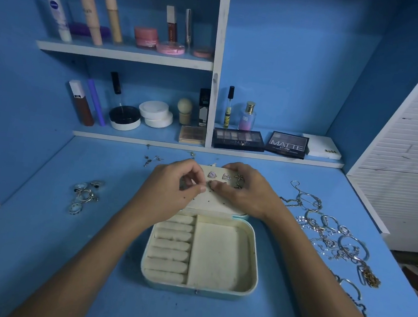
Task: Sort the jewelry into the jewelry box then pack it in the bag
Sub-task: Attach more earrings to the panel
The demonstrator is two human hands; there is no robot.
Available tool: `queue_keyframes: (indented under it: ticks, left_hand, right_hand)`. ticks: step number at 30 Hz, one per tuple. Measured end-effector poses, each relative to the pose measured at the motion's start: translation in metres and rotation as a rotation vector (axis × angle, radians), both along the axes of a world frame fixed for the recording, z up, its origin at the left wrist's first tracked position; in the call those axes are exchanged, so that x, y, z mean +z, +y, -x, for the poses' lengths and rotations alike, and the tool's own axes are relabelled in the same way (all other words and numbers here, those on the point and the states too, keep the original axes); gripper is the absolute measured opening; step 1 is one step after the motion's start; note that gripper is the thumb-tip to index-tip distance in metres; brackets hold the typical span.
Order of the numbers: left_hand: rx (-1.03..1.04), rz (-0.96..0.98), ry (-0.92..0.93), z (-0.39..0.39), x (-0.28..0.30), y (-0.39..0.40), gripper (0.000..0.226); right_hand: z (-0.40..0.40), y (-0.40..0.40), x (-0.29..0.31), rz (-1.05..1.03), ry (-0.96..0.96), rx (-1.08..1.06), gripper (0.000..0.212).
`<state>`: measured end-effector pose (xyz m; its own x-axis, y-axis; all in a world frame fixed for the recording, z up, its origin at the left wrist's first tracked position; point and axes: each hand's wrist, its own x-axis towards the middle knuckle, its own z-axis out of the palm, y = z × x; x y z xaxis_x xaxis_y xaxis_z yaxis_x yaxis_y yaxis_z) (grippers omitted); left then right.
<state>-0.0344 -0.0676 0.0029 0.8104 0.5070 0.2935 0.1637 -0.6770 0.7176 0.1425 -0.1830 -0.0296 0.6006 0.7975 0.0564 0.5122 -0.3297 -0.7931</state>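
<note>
The box [201, 254] lies open on the bench [40, 257], nearest the viewer, and its tray holds nothing yet: the ring rolls [170, 246] on the left and the square well [219, 255] on the right are both bare. Just beyond, over the raised lid panel [214, 199], the two hands meet. The left hand [171, 190] has its fingers curled, thumb and forefinger pinched together on what seems to be a small earring [212, 184], though the piece is too small to be sure of; the right hand [243, 189] curls round the panel's right edge and steadies it, its fingertips close by the same spot. Four studs [225, 177] already sit pinned along the top of the panel, two triangular and two star-like, and several holes lower down stand unfilled. Left of the box a cluster of rings [84, 193] waits on the bench, and to the right a tangle of chains and bangles [333, 236] stretches well down the edge. Further back, a few loose earrings [151, 159] lie near the shelf [203, 149]. So I judge the sorting barely begun: earrings partly done, rings and chains untouched. No bag is in view, so packing remains.
</note>
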Motion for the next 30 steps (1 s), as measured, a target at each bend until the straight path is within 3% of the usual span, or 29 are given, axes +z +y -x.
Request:
queue_keyframes:
  ticks: [16, 30]
  left_hand:
    - [-0.096, -0.068, 0.173, -0.01, 0.003, 0.002, 0.018]
    - [0.012, -0.052, 0.086, -0.015, 0.0, -0.006, 0.028]
  right_hand:
    - [-0.001, 0.0, 0.0, 0.0, -0.005, 0.004, 0.055]
    - [0.0, 0.001, -0.001, 0.008, -0.011, -0.001, 0.058]
